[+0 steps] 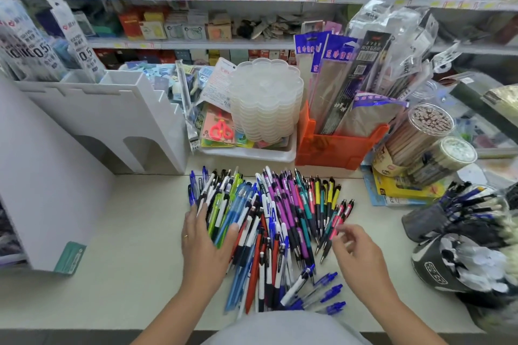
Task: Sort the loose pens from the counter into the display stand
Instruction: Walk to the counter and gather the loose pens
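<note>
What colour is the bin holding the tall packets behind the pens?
Orange bin, clearest in the head view.

Counter: pens, display stand, orange bin.

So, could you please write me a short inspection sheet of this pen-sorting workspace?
Surface: pale counter, bare at left.
Job's things: pile of loose pens at centre; white stepped display stand behind at left.
Clutter: stack of clear trays, orange bin, pencil tubs, pen cups.
Hands: left hand flat on the pile; right hand loosely curled at its edge.
Cables: nothing seen.
Surroundings: stocked shop shelves.
</note>
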